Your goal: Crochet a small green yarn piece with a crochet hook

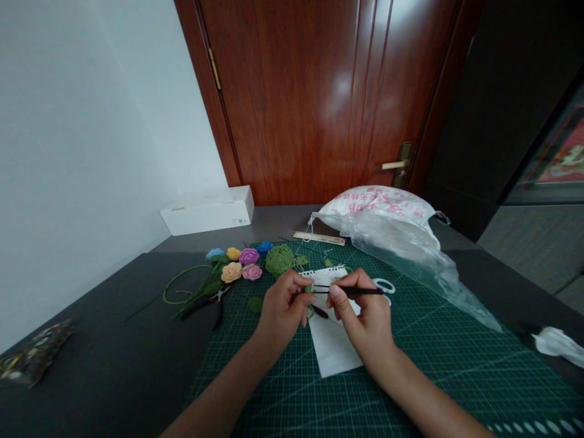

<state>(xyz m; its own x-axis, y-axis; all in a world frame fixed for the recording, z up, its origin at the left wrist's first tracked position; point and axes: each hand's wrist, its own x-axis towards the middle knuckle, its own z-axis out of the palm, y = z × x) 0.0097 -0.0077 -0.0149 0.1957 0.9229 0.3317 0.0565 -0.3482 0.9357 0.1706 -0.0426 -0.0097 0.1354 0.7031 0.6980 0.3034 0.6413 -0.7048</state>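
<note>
Dark table point(114, 365) with a green cutting mat point(433, 371) on it: the left hand point(283, 310) has its fingers pinched on a small green crochet piece point(309, 289), the right hand point(367, 313) has its fingers clamped on a black crochet hook point(351, 291), and with the green yarn ball point(279, 260) off at 11 o'clock, one hard tug could slip the loop right off the hook.

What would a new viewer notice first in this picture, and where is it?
The left hand and right hand above the green cutting mat come first, the right pinching a crochet hook over a sheet of white paper. Farther away on the left lie bright crocheted roses and a ball of green yarn.
</note>
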